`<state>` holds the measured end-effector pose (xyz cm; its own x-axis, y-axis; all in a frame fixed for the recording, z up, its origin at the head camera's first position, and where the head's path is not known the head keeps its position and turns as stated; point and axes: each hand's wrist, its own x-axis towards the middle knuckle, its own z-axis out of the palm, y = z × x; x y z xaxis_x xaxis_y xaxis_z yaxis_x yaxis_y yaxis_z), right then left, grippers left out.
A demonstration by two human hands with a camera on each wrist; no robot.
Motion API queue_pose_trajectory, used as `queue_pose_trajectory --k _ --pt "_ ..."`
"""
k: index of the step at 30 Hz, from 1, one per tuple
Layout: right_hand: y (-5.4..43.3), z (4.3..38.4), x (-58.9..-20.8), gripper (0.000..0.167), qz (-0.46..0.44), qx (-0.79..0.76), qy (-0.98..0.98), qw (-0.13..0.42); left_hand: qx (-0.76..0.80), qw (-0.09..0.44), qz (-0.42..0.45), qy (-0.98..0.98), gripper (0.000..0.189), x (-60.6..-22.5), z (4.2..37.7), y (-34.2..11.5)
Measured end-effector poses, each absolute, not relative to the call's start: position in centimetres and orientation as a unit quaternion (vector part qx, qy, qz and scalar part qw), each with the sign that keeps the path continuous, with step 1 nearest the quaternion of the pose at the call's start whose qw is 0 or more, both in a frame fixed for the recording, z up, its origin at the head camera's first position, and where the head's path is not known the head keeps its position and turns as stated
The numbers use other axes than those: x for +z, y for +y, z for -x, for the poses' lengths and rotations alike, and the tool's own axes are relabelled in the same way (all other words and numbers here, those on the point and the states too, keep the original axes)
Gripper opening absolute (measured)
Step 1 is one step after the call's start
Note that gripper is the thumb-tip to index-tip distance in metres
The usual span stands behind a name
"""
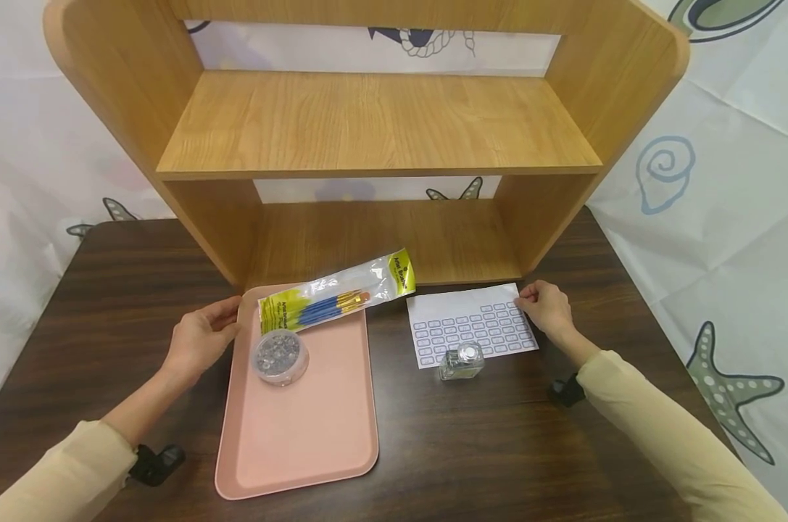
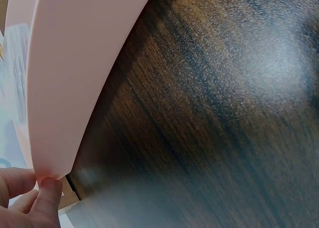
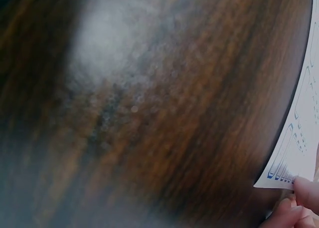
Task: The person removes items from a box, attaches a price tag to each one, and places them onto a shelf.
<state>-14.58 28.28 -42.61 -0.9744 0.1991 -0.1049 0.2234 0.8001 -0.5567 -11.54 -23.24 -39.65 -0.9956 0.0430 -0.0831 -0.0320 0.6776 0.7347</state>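
In the head view, my left hand (image 1: 196,344) pinches the far left rim of a pink tray (image 1: 315,435), and the left wrist view shows thumb and finger meeting on the tray's edge (image 2: 75,63). A round clear tub of silvery bits (image 1: 280,355) stands in the tray. Across the tray's far end lies a packet of artist brushes (image 1: 338,296) with blue handles, jutting past its right rim. My right hand (image 1: 547,313) pinches the right edge of a white sheet of blue-bordered labels (image 1: 446,308). A small glass bottle (image 1: 462,364) overlaps the sheet's near edge.
Behind the tray and sheet stands a wooden two-tier shelf (image 1: 380,123) on the dark wood-grain table (image 1: 465,449). A white cloth (image 1: 726,203) printed with sea creatures hangs around the table.
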Motion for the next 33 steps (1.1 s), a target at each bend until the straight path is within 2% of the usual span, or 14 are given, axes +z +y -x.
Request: queue_pose_trajectory --k 7,16,21,23,29,33 --pt "28.4 14.6 -42.8 0.011 -0.104 -0.326 0.939 0.016 0.404 0.054 -0.001 0.913 0.047 -38.9 11.6 -23.5" --pt "29.0 14.4 -42.7 0.014 -0.09 -0.403 0.91 0.046 0.416 0.015 -0.04 0.908 0.043 -35.2 11.8 -22.0" --pt "29.6 14.3 -42.7 0.015 -0.075 -0.442 0.893 0.046 0.468 0.055 -0.074 0.879 0.038 -33.7 11.6 -17.1" --pt "29.8 14.3 -42.7 0.015 -0.069 -0.456 0.886 0.044 0.5 0.088 -0.087 0.857 0.037 -33.7 11.5 -14.7" --pt "30.0 14.2 -42.7 0.016 -0.052 -0.482 0.873 0.045 0.588 0.195 -0.081 0.78 0.039 -35.9 11.4 -7.8" --pt "30.0 14.2 -42.8 0.015 -0.047 -0.497 0.865 0.042 0.604 0.209 -0.059 0.767 0.04 -37.7 11.7 -4.8"
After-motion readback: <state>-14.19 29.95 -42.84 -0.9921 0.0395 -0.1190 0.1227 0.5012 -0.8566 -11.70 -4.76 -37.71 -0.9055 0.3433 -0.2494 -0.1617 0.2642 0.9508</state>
